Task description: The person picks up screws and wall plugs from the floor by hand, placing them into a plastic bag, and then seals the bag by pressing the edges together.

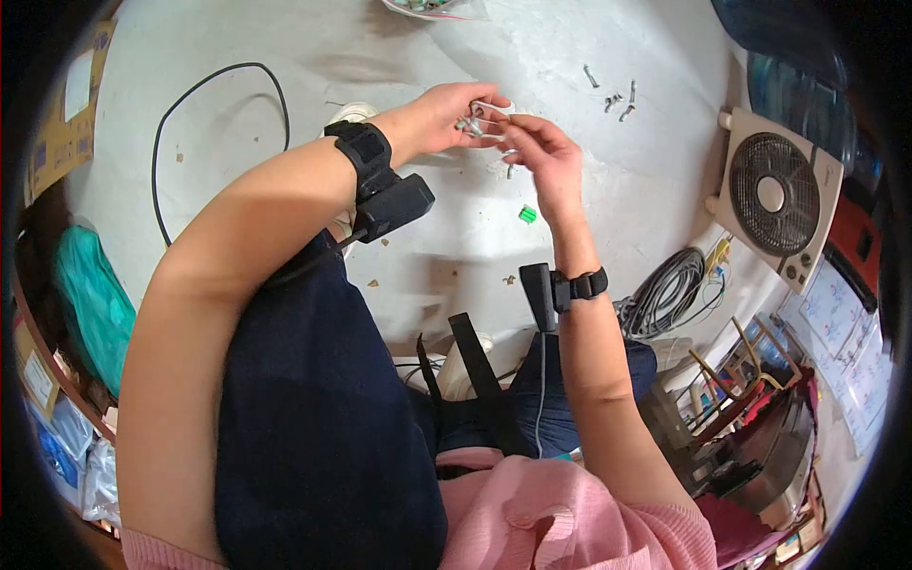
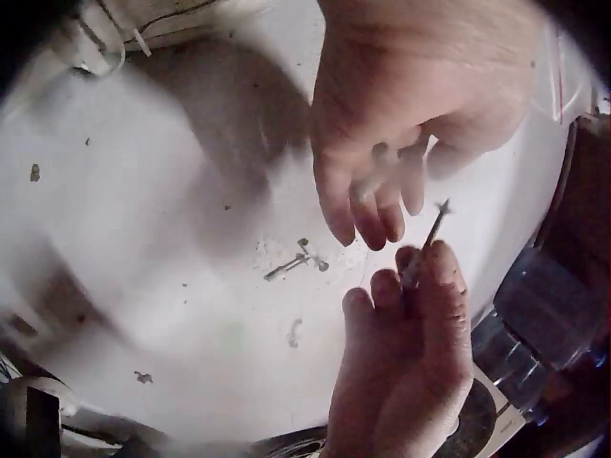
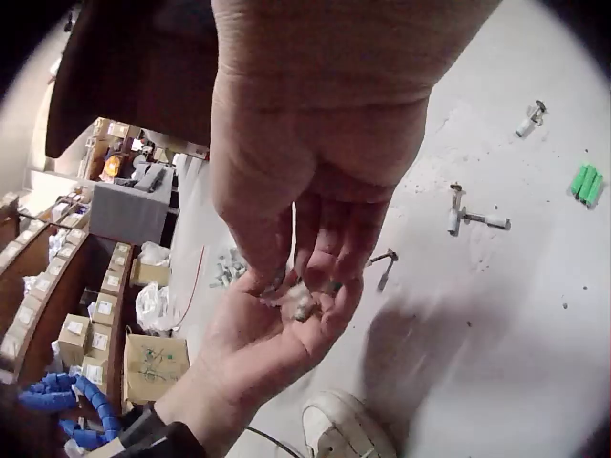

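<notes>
One pale, specked floor (image 1: 218,142) lies below my hands, a fan (image 1: 771,193) to their right, a bag (image 1: 470,13) of pieces beyond. Finding: partly done, I judge. My left hand (image 1: 451,116) holds small fittings (image 3: 304,310); several loose fittings (image 3: 496,221), right of my hands, remain outstanding. My right hand (image 1: 553,163), close beside, pinches one screw (image 2: 434,229).

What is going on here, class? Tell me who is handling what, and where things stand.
A person is handling small fittings above a pale floor. The left hand is cupped around some small pale pieces, while the right hand pinches a thin dark piece close by. Below, similar fittings lie scattered near a green item.
</notes>
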`<control>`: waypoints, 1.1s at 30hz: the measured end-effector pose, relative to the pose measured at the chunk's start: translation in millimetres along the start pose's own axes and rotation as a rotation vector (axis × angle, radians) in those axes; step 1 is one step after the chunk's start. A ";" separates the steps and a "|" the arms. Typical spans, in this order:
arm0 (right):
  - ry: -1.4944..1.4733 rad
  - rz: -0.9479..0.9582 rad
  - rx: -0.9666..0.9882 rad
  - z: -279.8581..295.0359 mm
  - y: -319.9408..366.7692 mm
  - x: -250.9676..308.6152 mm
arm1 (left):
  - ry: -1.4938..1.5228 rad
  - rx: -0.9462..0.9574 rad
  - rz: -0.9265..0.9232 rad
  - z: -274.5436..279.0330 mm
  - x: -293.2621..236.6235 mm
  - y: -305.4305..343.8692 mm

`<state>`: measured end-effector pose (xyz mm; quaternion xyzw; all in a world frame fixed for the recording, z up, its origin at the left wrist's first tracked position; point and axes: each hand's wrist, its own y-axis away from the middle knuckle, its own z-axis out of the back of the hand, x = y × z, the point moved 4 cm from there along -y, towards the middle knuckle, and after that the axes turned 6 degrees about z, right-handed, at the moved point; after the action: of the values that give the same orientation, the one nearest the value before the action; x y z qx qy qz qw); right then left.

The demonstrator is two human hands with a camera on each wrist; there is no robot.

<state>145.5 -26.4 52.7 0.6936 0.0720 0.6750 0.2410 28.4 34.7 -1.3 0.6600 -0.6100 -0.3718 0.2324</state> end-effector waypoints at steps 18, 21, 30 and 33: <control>0.637 -0.110 -0.173 55.6 -15.3 -94.3 | -0.115 -0.234 0.022 50.2 -14.9 5.9; 0.067 -0.315 -0.164 44.7 -5.0 -78.7 | -0.152 -0.174 0.031 48.1 -7.5 -0.6; -0.059 -0.134 0.007 -10.7 8.8 -29.8 | -0.175 0.017 0.174 12.8 8.8 8.4; 0.097 -0.036 -0.123 8.3 12.2 -37.3 | -0.140 0.011 0.174 6.6 11.7 6.7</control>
<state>147.9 -54.8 24.5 0.6426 0.0543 0.7065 0.2916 18.8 23.2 -2.7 0.5784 -0.6817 -0.3919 0.2170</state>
